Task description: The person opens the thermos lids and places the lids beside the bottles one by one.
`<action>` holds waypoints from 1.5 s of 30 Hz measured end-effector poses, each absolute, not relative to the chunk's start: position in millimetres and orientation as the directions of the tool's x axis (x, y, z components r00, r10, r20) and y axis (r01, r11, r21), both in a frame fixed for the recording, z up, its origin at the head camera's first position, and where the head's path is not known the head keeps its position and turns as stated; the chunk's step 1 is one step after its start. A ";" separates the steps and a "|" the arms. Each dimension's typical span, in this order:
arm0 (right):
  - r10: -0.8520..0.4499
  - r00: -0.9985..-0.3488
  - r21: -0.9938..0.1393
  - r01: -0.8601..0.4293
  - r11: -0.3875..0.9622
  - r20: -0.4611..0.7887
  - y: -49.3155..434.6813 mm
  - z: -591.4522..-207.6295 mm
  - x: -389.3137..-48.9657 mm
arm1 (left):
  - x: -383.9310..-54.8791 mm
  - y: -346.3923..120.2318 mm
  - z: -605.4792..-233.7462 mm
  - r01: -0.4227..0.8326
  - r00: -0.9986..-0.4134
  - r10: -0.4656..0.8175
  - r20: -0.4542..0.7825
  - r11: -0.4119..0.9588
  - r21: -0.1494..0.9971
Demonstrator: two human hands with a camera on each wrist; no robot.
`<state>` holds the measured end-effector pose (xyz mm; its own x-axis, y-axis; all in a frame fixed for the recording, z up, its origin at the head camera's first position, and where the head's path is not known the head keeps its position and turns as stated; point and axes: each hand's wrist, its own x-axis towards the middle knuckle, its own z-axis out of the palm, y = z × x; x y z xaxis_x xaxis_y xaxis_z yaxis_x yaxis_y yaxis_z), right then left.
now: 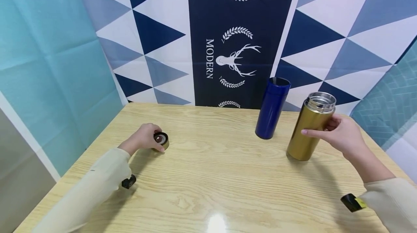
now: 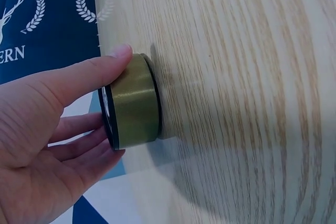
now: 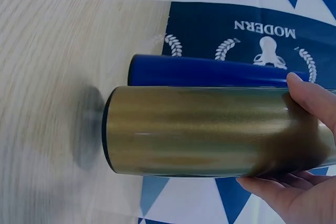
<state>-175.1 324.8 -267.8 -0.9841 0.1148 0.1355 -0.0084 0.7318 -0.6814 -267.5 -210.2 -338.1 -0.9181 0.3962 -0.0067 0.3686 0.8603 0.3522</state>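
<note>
My left hand pinches a round gold and black bottle lid between thumb and fingers, on the left of the table. The lid's hollow inside faces up in the head view; its gold side wall shows in the left wrist view, right at the tabletop. On the right, my right hand grips a gold thermos bottle around its upper body. This bottle has no lid on, and its steel neck shows. It stands nearly upright; I cannot tell whether its base touches the table.
A dark blue tumbler with an open top stands behind and left of the gold bottle. The wooden table meets a patterned cloth backdrop at the back. A light blue cloth hangs at the left.
</note>
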 end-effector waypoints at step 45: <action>0.155 -0.988 -0.578 0.118 0.807 0.016 345.6 -292.0 -187.8 | -262.3 -193.4 -314.6 0.341 -0.929 0.370 -0.011 0.866 0.365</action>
